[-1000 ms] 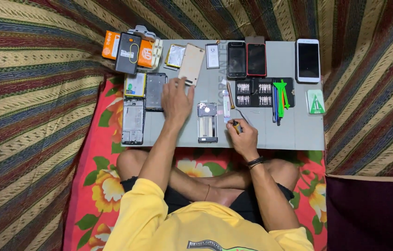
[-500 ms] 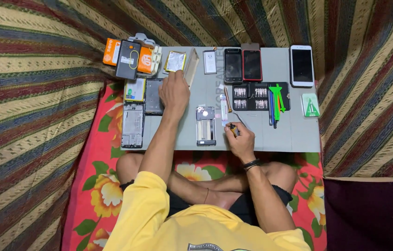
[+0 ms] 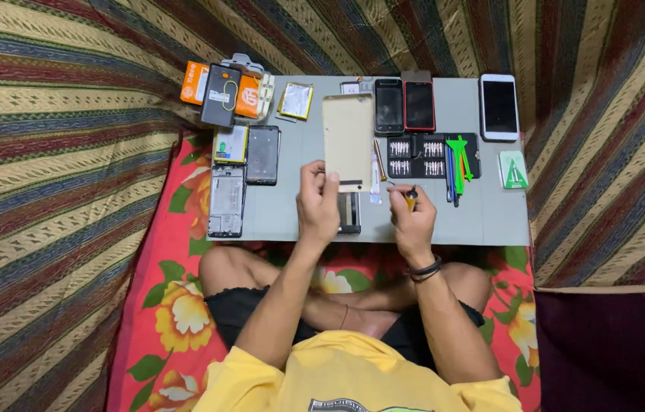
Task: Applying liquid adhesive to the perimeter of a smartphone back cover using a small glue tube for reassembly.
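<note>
**Both hands at a grey work board, one on a gold phone back cover, one on a small tool**

A person sits cross-legged at a grey board [image 3: 490, 221], both forearms reaching forward over the knees. The left hand [image 3: 317, 206] is raised at the wrist, fingers curled around the near end of a gold phone back cover [image 3: 347, 140], which lies lengthwise on the middle of the board; the thumb sits on its lower edge. Just below that hand a dark phone frame [image 3: 350, 217] shows partly from under the fingers.

The right hand [image 3: 412, 221] rests near the board's front edge, wrist banded in black, fingers pinched on a small screwdriver [image 3: 409, 197] with a yellow and black grip. Its tip seems to point left toward the cover, though it is too small to tell for sure.

To the right of the cover lie an open screwdriver bit case [image 3: 418, 147] and green and blue pry tools [image 3: 456, 164]. A black phone [image 3: 389, 106], a red phone [image 3: 419, 105] and a white phone [image 3: 499, 107] line the far edge. On the left lie a stripped phone chassis [image 3: 226, 201], a dark panel [image 3: 262, 155], a battery [image 3: 295, 100] and orange boxes [image 3: 223, 93].
</note>
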